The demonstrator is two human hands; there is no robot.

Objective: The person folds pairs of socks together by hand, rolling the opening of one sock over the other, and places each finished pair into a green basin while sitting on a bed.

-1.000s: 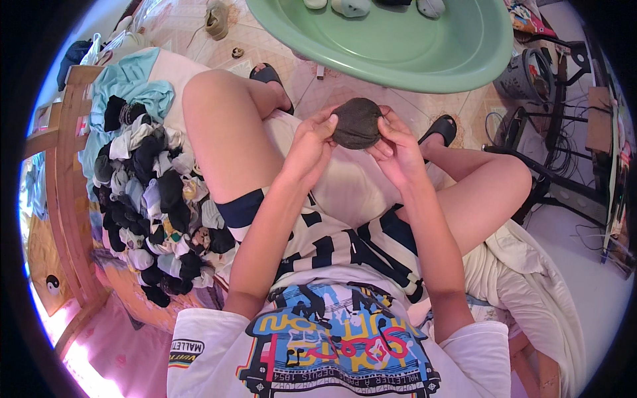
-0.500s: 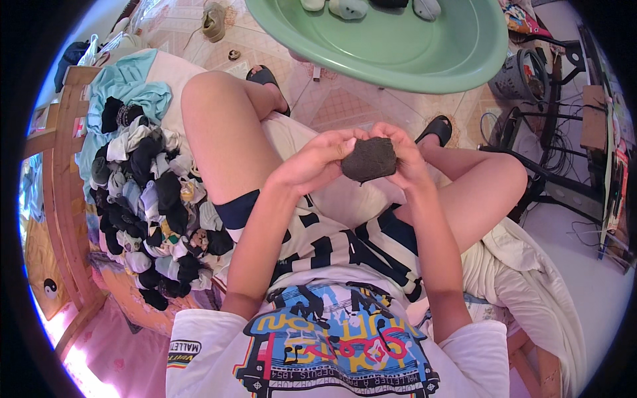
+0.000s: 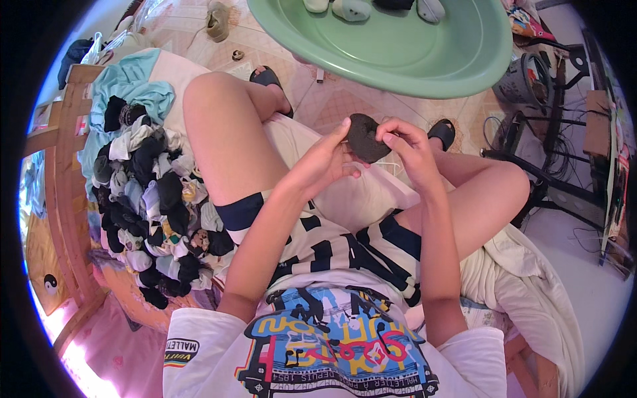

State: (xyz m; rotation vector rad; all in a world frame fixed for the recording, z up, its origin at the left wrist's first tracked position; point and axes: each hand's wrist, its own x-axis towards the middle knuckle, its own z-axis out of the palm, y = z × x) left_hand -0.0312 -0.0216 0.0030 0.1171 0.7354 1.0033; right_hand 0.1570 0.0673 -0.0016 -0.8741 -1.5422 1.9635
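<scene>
Above my lap, a dark brown-grey rolled sock (image 3: 365, 138) sits between my two hands. My left hand (image 3: 325, 158) grips its left edge, with the thumb up along the side and the fingers beneath. On the other side, my right hand (image 3: 410, 147) pinches the roll's edge with thumb and fingertips, near a fold in the fabric. To the left of my thigh lies a heap of loose socks (image 3: 149, 179) in black, white and grey. A large green basin (image 3: 391, 56) beyond my knees contains several rolled socks (image 3: 352, 9) near its far side.
A light blue cloth (image 3: 133, 76) lies behind the heap, beside a wooden rail (image 3: 70, 166). Cream bedding (image 3: 524, 292) is bunched at my right. Further right stand a grey bin (image 3: 524, 86) and a black metal frame (image 3: 557, 179) with cables. A shoe (image 3: 217, 23) rests on the tiled floor.
The rolled sock has been turned and raised slightly, now showing a rounder side. My right hand has shifted from around its side to a fingertip pinch on its edge.
</scene>
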